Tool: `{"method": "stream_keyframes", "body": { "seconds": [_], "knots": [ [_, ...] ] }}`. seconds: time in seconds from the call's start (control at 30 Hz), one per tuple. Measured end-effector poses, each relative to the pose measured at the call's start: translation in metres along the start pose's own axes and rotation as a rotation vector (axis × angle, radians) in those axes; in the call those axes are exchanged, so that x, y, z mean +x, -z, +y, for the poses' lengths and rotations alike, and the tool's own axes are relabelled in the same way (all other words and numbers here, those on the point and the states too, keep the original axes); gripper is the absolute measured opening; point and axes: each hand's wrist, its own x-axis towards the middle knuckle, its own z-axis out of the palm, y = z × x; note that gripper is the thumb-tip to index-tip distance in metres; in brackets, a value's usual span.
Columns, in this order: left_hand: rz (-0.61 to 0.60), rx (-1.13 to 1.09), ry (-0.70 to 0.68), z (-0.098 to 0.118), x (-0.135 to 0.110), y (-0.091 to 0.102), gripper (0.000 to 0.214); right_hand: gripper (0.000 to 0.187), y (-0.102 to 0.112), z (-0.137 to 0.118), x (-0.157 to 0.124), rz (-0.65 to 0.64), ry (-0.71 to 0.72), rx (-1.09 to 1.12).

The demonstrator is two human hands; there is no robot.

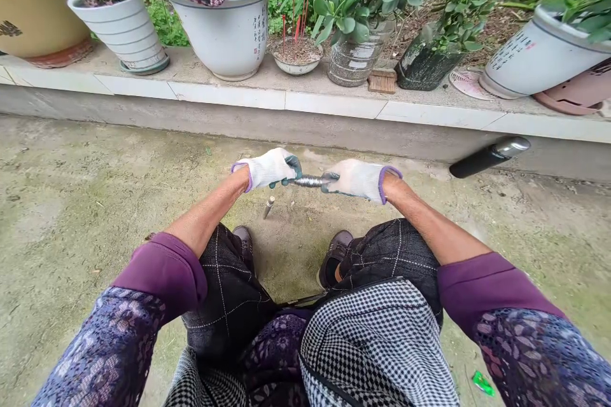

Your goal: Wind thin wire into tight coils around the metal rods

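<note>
Both my hands wear white gloves with purple cuffs and dark fingertips. My left hand [267, 168] and my right hand [358, 178] are each closed on one end of a short shiny metal rod [309, 181], held level in front of my knees. A smaller metal piece [268, 206] lies on the concrete ground below my left hand, near my left shoe [244, 238]. My right shoe [334, 254] rests just beneath the rod.
A raised tiled ledge [229, 94] runs across the back with several plant pots, one white pot [229, 32] holding checked cloth. A black and silver cylinder [489, 156] lies by the ledge at right. A green scrap [483, 383] lies on the ground.
</note>
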Motion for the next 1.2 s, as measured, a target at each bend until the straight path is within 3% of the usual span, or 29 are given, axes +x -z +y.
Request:
{"method": "stream_keyframes", "body": {
  "seconds": [0.1, 0.17, 0.23, 0.33, 0.43, 0.57, 0.77, 0.97, 1.2],
  "knots": [
    [0.082, -0.088, -0.019, 0.004, 0.003, 0.003, 0.013, 0.008, 0.008, -0.005, 0.007, 0.042, -0.031, -0.336],
    [0.108, -0.167, -0.061, 0.006, 0.007, 0.004, 0.018, 0.015, 0.013, -0.008, 0.009, 0.099, -0.029, -0.555],
    [0.119, -0.243, -0.081, 0.007, 0.009, 0.004, 0.024, 0.021, 0.016, -0.01, 0.009, 0.159, -0.014, -0.613],
    [0.097, -0.322, -0.1, 0.008, 0.008, 0.004, 0.03, 0.022, 0.017, -0.012, 0.007, 0.237, -0.018, -0.444],
    [0.059, -0.364, -0.128, 0.006, 0.007, 0.007, 0.033, 0.025, 0.018, -0.017, 0.0, 0.214, -0.042, -0.058],
    [0.099, -0.365, -0.137, -0.002, 0.013, 0.008, 0.026, 0.033, 0.02, -0.025, -0.013, 0.013, -0.028, 0.334],
    [0.173, -0.283, -0.172, -0.003, 0.024, 0.005, 0.002, 0.037, 0.015, -0.024, -0.013, -0.324, -0.032, 0.342],
    [0.06, -0.271, -0.306, -0.006, 0.02, 0.007, 0.016, 0.035, 0.022, -0.016, -0.01, -0.486, -0.093, 0.125],
    [0.046, 0.079, -0.151, -0.006, 0.018, -0.004, 0.019, 0.018, 0.014, -0.015, -0.008, -0.341, -0.151, -0.632]
  ]
}}
